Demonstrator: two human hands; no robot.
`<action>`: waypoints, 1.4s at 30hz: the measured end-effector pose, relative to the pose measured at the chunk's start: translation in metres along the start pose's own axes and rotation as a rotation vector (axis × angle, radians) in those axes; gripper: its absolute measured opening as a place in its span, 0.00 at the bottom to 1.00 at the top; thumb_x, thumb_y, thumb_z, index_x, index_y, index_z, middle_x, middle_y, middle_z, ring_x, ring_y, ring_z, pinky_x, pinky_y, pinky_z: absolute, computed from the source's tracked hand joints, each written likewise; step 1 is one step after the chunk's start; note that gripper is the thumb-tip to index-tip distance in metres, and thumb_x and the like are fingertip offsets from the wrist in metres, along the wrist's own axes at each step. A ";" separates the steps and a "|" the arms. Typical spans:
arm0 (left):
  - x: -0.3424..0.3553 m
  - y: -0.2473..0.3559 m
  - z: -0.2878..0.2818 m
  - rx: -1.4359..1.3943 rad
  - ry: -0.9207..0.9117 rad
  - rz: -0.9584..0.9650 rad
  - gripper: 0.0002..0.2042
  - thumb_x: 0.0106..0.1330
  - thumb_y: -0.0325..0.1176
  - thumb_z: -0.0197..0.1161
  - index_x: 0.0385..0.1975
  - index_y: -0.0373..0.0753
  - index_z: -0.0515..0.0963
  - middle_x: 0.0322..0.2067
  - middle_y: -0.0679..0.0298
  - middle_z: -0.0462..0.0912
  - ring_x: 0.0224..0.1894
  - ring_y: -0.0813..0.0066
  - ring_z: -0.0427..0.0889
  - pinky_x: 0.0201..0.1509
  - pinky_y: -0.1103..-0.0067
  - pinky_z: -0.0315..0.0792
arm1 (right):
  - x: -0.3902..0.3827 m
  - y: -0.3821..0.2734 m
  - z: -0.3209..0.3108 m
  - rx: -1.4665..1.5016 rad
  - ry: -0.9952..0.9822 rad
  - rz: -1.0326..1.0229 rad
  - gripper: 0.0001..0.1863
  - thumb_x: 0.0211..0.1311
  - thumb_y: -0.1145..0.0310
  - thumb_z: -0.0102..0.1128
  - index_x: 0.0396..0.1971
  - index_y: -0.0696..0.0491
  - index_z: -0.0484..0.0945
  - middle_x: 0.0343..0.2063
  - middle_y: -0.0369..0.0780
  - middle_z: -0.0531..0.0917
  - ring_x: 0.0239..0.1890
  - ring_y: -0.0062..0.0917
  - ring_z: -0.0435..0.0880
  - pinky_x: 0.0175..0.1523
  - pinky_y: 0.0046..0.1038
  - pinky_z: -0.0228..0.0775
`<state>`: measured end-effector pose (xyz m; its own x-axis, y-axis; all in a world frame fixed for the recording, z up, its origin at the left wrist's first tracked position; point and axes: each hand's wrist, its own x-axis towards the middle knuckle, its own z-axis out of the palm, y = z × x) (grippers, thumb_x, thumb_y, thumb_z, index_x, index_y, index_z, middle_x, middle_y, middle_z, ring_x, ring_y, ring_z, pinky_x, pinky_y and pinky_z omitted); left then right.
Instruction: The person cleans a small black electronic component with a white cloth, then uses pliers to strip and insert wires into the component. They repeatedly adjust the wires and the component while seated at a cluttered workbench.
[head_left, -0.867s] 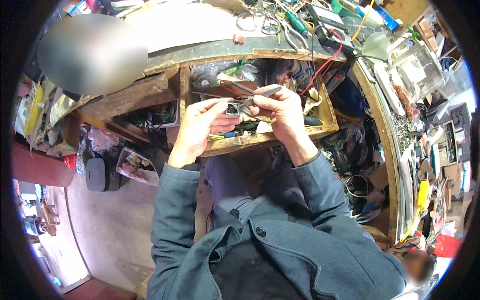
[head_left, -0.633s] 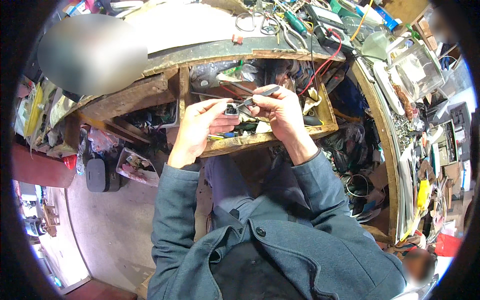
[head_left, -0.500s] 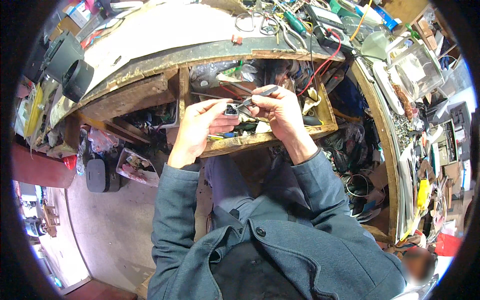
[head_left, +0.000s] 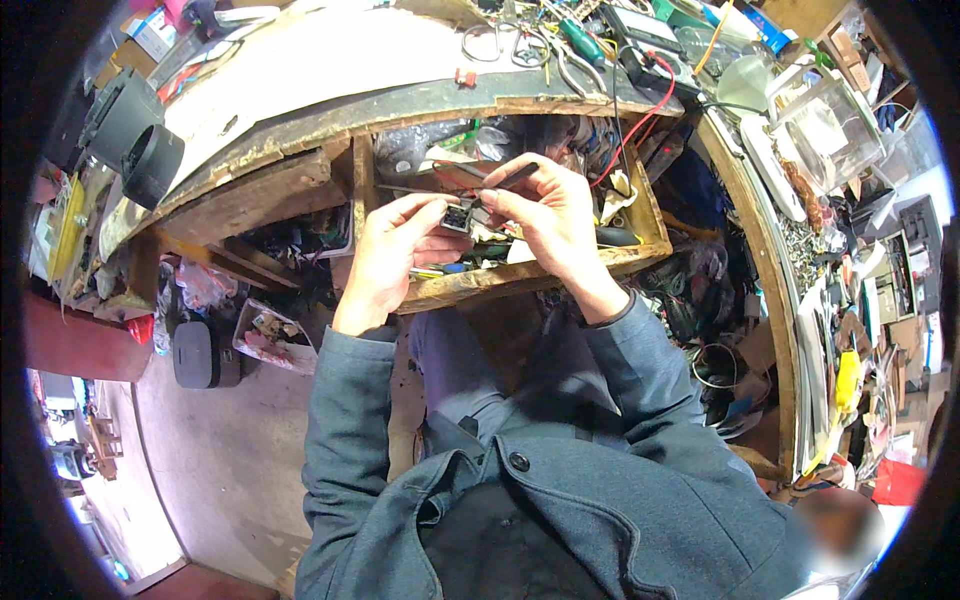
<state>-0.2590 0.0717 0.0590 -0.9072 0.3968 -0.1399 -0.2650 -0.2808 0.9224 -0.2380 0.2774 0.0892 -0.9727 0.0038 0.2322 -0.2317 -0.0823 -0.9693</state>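
Observation:
My left hand (head_left: 392,245) pinches a small square part (head_left: 457,217) between thumb and fingers, above an open wooden drawer. The part has a black inside and a pale, silvery rim; its exact kind is too small to tell. My right hand (head_left: 553,215) is closed on a dark slim tool (head_left: 518,177), with thumb and fingertips right beside the part. Fingers hide the tool's working end. Below both hands lies the drawer (head_left: 460,284), holding plastic bags, wires and loose bits.
Above the drawer, the worktop (head_left: 330,55) carries pliers (head_left: 578,72), a green-handled tool (head_left: 580,40) and a meter (head_left: 648,42) with red and black leads. Black cylinders (head_left: 150,160) stand at the left. A cluttered side bench (head_left: 775,330) runs along the right. A bin (head_left: 275,335) sits on the floor.
My right hand has shifted slightly left, and the dark tool has turned so its tip no longer shows. The small part has tilted, showing more of its black inside.

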 end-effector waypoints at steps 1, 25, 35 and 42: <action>0.000 0.001 0.001 0.002 -0.001 -0.002 0.15 0.75 0.36 0.60 0.54 0.34 0.79 0.43 0.56 0.87 0.38 0.61 0.90 0.43 0.71 0.85 | 0.000 0.000 0.002 -0.007 -0.007 -0.012 0.04 0.62 0.79 0.66 0.36 0.60 0.82 0.29 0.38 0.87 0.27 0.14 0.82 0.33 0.20 0.76; 0.000 0.000 0.000 -0.043 -0.016 0.007 0.14 0.77 0.35 0.58 0.53 0.32 0.80 0.41 0.55 0.88 0.39 0.62 0.90 0.46 0.70 0.86 | -0.010 -0.002 0.012 -0.419 0.048 -0.177 0.06 0.60 0.76 0.70 0.36 0.59 0.83 0.25 0.43 0.87 0.28 0.21 0.86 0.35 0.25 0.78; -0.002 0.003 0.002 -0.030 -0.008 -0.008 0.13 0.76 0.34 0.58 0.52 0.33 0.80 0.42 0.57 0.88 0.39 0.63 0.90 0.46 0.70 0.86 | -0.015 0.002 0.016 -0.468 0.087 -0.288 0.07 0.60 0.77 0.69 0.38 0.58 0.83 0.26 0.42 0.87 0.28 0.20 0.86 0.34 0.24 0.77; -0.001 0.002 0.001 -0.025 -0.008 -0.015 0.13 0.77 0.35 0.57 0.52 0.34 0.80 0.43 0.59 0.87 0.39 0.62 0.90 0.46 0.70 0.85 | -0.014 0.000 0.015 -0.431 0.078 -0.200 0.07 0.60 0.77 0.69 0.38 0.57 0.83 0.26 0.42 0.87 0.27 0.19 0.85 0.34 0.24 0.77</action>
<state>-0.2584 0.0716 0.0616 -0.9003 0.4083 -0.1508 -0.2871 -0.2966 0.9108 -0.2238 0.2624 0.0871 -0.9029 0.0538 0.4265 -0.3834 0.3481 -0.8555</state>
